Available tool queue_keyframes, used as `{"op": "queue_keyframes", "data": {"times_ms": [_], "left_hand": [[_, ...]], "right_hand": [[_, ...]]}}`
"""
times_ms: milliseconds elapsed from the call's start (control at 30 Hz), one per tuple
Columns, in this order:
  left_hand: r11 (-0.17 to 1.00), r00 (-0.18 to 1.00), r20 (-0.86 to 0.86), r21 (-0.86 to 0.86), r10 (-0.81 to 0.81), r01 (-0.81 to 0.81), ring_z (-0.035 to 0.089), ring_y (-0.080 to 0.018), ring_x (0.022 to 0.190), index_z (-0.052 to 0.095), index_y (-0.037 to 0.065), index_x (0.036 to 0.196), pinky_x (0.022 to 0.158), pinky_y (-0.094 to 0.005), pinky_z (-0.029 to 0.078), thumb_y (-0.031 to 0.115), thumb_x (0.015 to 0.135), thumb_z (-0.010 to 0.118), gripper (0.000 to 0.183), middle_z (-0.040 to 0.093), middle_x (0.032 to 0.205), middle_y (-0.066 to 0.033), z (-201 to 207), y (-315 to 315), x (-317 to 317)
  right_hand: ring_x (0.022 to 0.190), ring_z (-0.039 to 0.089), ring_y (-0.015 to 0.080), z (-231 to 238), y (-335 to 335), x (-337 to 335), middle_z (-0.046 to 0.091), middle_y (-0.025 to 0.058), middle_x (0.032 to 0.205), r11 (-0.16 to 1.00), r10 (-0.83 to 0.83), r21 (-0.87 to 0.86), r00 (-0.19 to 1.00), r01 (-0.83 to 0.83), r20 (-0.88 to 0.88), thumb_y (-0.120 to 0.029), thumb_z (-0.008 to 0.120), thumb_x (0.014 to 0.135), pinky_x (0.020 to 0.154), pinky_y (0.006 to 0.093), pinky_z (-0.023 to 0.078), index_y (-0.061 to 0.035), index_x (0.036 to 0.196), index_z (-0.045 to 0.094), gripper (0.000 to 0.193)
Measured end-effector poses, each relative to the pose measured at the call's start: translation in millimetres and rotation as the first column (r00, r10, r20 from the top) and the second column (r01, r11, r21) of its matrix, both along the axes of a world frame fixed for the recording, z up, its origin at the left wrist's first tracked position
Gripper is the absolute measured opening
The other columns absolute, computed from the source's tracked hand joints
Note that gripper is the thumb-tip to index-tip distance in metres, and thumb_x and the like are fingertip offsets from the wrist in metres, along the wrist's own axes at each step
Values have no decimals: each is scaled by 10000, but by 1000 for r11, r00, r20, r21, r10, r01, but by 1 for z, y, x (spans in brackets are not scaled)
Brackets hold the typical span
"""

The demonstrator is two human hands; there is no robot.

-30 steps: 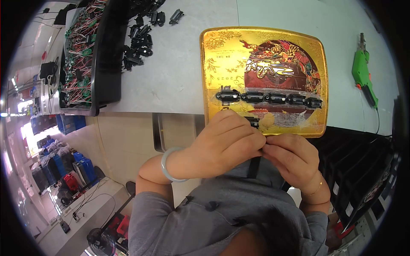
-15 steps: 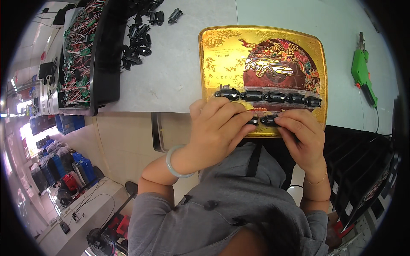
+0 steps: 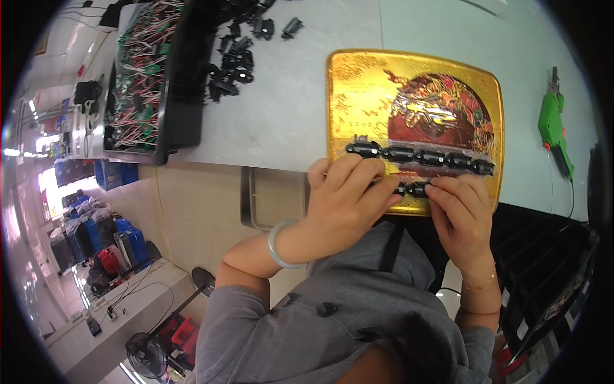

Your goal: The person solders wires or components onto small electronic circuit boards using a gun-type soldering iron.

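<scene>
A gold tin lid [image 3: 358, 109] with a dark red printed panel lies at the table's front edge. Across it runs a row of small black plastic parts [image 3: 432, 158], seemingly on a clear strip. Nearer to me is a second, shorter row, partly covered by my fingers. My left hand [image 3: 348, 201] is closed, its thumb and fingertips at a black part whose end alone shows. Beside it, my right hand [image 3: 462, 214] pinches another small black part [image 3: 419, 189] between thumb and forefinger. A bit of yellow [image 3: 389, 168] shows by my left fingertips.
Loose black parts [image 3: 238, 64] lie heaped on the table to the left. Beyond them stands a black bin [image 3: 182, 96] full of wired green boards [image 3: 150, 70]. A green glue gun [image 3: 554, 128] with a cord rests at the right. Black crates [image 3: 543, 256] are stacked at lower right.
The whole view has shifted, so the table and tin lid appear farther right and slightly lower. Both hands stay at the near row, with hardly any change in their grip.
</scene>
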State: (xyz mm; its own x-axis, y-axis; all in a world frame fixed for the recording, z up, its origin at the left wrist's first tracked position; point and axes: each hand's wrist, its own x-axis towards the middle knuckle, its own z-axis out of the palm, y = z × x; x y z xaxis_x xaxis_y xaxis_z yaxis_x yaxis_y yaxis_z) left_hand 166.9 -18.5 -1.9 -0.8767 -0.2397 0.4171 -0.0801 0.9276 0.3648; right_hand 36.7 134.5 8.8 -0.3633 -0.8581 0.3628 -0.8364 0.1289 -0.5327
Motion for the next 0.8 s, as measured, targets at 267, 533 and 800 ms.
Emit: {"op": "queue_keyframes", "data": {"times_ms": [267,533,800], "left_hand": [[976,983,-164,-188,79,-110,514,-262,882,573,95,980,776,-381,358,184,711,666,298,549,888,-76,22,-97,-44],[966,989,3,-217,146,-141,606,-302,789,599,70,1028,704,-349,487,25,751,596,281,627,901,-116,8,-157,-84],[679,795,132,613,-592,404,641,-258,900,403,-27,1190,786,-326,493,-21,728,652,525,624,1027,-143,50,3,-25]], "right_hand": [[881,527,280,6,7,4,583,83,987,996,-93,-2,996,93,-7,15,648,631,769,352,416,-32,915,620,289],[845,553,272,17,31,-3,595,110,973,945,-225,-225,971,238,82,7,615,660,768,342,433,-33,974,603,317],[838,601,253,11,36,12,610,122,941,973,145,-182,989,-145,-11,-70,608,638,696,322,495,-58,995,651,359]]}}
